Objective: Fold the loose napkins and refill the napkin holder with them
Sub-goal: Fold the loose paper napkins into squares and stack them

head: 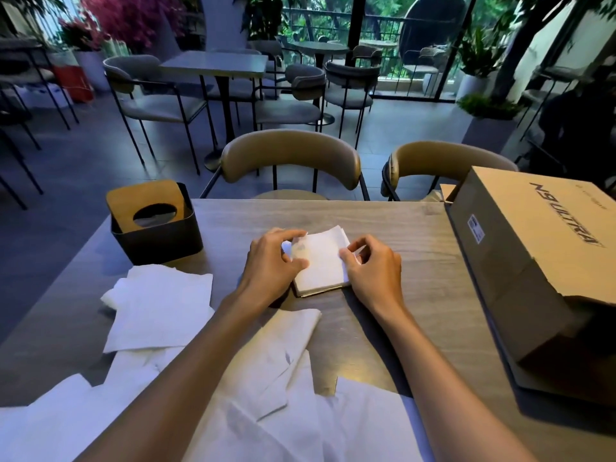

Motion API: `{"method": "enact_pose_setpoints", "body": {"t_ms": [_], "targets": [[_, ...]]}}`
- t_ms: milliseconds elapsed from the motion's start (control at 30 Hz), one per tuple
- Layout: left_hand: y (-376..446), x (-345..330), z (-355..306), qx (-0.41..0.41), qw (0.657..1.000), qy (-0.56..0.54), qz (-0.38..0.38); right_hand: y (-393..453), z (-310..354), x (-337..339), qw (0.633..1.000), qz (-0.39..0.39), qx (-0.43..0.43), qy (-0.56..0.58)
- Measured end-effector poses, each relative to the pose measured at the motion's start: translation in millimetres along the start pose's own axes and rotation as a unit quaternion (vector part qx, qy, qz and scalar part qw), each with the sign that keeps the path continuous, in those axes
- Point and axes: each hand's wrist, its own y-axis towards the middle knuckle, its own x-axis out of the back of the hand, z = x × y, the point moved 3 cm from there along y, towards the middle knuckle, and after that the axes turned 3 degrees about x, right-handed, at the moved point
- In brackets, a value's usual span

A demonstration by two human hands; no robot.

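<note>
The napkin holder at the table's left shows only darkness through its lid hole. My left hand and right hand pinch the folded napkin stack's edges; loose napkins run off frame near me

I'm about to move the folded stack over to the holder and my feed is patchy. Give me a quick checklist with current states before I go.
1. Stack of folded white paper napkins squared up: not ok, top sheets fan out at the far corner.
2. Left hand gripping the stack's left edge: ok.
3. Right hand gripping the right edge: ok, thumb and fingers pinch it.
4. Black napkin holder with wooden lid has room: cannot tell; only a dark round opening shows.
5. Path over the grey wooden table to the holder: ok.
6. Loose unfolded white napkins remaining: not ok, several left.
</note>
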Motion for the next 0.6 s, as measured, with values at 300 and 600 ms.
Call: {"method": "enact_pose_setpoints", "body": {"t_ms": [300,600], "targets": [[-1,2,-7,-0.062,0.987,0.141,-0.034,0,-1,-5,0.998,-0.008,0.027,-0.058],[-10,-18,-16,-0.076,0.928,0.355,0.079,0,-1,-5,0.993,-0.025,0.012,-0.111]]}}
